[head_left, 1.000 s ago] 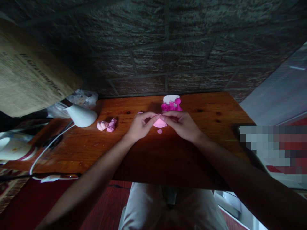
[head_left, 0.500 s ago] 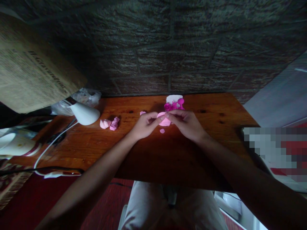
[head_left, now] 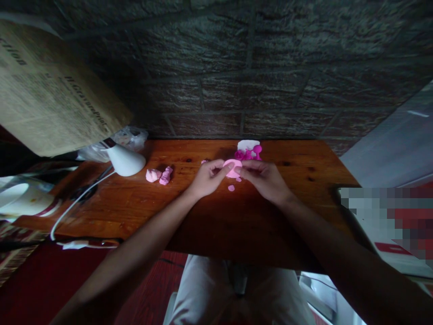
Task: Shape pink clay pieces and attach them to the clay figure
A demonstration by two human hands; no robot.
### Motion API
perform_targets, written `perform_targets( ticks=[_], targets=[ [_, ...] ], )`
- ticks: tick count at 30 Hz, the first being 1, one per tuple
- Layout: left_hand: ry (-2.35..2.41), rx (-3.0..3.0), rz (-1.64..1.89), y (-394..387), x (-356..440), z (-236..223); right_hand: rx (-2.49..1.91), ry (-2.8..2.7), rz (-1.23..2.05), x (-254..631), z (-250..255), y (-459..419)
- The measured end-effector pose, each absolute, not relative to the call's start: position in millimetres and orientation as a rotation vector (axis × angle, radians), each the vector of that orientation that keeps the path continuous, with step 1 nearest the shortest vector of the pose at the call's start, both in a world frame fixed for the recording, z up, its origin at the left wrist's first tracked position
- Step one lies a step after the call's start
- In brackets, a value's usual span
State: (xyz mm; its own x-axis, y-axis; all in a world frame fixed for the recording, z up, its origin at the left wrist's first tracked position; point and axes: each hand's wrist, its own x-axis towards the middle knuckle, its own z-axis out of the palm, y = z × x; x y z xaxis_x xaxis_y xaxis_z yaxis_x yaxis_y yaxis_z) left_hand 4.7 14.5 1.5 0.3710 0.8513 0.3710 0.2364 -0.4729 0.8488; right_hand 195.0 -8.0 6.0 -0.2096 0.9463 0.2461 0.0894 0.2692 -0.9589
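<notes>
My left hand (head_left: 209,177) and my right hand (head_left: 262,178) meet over the wooden table (head_left: 189,216), both pinching a flat pink clay disc (head_left: 232,168) between thumbs and fingertips. A small pink clay crumb (head_left: 231,188) lies on the wood just below the disc. Behind the hands stand bright magenta clay shapes (head_left: 249,154) against a white piece (head_left: 246,145). Two pale pink clay lumps (head_left: 158,175) rest to the left of my left hand.
A white cone-shaped object (head_left: 125,162) with a white cable (head_left: 72,209) sits at the table's left, beside a crumpled plastic bag (head_left: 130,136). A newspaper sheet (head_left: 50,108) hangs at upper left. A dark brick wall (head_left: 250,81) backs the table.
The hands stay together on the pink disc and have lifted it slightly toward the magenta shapes. The view has shifted a little; nothing else moved.
</notes>
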Motion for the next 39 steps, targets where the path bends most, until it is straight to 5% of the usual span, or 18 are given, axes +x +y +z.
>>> perform_targets(
  ticks=[8,17,39],
  targets=[
    [0.891,1.908,1.101,14.4,4.7,1.5,-1.114,-1.784,0.957,207.0,12.7,-24.7],
    [0.956,1.891,1.092,16.9,0.7,-0.1,-1.775,-1.846,0.080,353.2,11.5,-103.1],
    [0.992,1.918,1.106,17.6,0.3,1.3,-2.123,-1.663,-0.067,413.2,8.2,-171.0]
  ],
)
